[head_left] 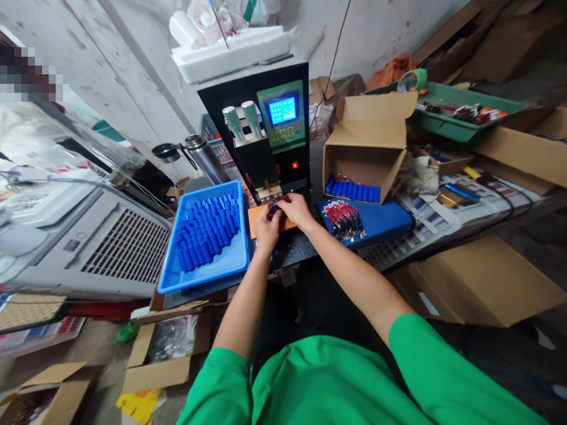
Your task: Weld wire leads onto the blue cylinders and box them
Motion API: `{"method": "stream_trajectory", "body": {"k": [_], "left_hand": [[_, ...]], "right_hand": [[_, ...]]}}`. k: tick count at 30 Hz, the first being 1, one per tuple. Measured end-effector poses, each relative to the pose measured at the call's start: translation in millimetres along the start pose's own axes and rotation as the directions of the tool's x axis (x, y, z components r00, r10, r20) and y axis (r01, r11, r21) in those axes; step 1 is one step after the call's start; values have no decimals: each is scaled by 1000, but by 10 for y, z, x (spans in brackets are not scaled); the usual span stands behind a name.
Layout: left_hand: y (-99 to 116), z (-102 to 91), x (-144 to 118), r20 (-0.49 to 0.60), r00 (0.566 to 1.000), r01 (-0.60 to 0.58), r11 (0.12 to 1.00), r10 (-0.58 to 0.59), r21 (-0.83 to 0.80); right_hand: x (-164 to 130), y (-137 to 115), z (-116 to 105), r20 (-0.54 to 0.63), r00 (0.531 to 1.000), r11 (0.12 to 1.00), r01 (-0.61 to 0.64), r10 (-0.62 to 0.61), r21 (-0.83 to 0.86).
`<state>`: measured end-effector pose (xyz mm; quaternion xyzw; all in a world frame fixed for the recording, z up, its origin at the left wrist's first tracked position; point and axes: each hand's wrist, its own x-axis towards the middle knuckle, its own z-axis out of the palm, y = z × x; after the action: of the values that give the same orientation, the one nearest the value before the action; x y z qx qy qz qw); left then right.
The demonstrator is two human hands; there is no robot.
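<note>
My left hand (267, 225) and my right hand (296, 210) meet over an orange pad (253, 226) in front of a black spot-welding machine (266, 130). Together they pinch a small blue battery cell (274, 206) just below the machine's welding tips (268, 188). A thin red wire shows at my right fingertips. The cell is mostly hidden by my fingers. Left of my hands lies a blue tray (177, 277) filled with several blue cells. To the right, a bundle of red-wired leads (344, 217) rests on a blue mat (381, 221).
An open cardboard box (367, 139) holding a row of blue cells stands behind the mat. A metal flask (207, 158) is behind the tray. A green tray (460, 115) with clutter sits far right. Cardboard boxes lie below on both sides.
</note>
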<state>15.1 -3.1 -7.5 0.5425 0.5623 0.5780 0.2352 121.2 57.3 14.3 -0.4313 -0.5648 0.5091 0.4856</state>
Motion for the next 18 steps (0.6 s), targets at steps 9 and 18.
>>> {"method": "stream_trajectory", "body": {"k": [9,18], "left_hand": [[52,2,-4,7,1000,-4,1000,4,0],[110,-9,-20,23,999,-37,999,36,15]], "right_hand": [[-87,-1,-124,30,997,997,76,-76,2],[-217,-19,-246,125,992,992,-46,31,117]]}}
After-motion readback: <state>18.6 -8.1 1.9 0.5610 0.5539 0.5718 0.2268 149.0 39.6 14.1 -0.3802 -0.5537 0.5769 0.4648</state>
